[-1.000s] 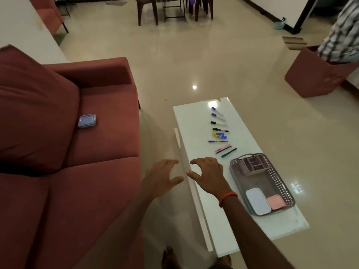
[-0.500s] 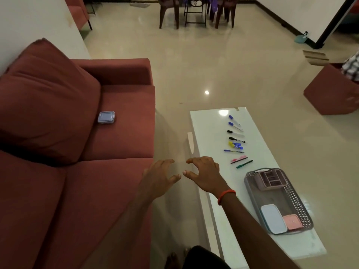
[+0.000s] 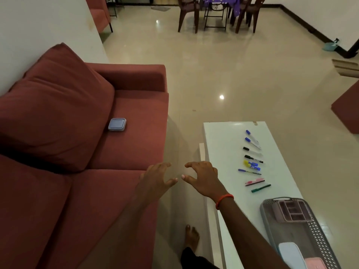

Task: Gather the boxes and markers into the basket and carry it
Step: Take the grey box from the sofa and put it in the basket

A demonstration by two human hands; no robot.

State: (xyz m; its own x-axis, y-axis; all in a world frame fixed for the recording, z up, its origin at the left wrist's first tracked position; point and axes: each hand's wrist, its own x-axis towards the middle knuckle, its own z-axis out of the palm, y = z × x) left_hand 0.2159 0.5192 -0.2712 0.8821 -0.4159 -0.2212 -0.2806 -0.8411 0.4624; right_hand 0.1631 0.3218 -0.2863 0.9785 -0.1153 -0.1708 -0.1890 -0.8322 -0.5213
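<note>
I see left hand and right hand hovering, fingers spread, empty; flat square blue box on soft red sofa, perforated grey basket on glossy table.

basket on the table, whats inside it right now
The basket holds a pink divided organizer at its far end, a light blue box and a pink box at the near end. Whatever lies under them is hidden.

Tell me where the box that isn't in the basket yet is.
The box lies at the left of the head view, on the sofa seat beside the back cushion, apart from the table on the right.
</note>
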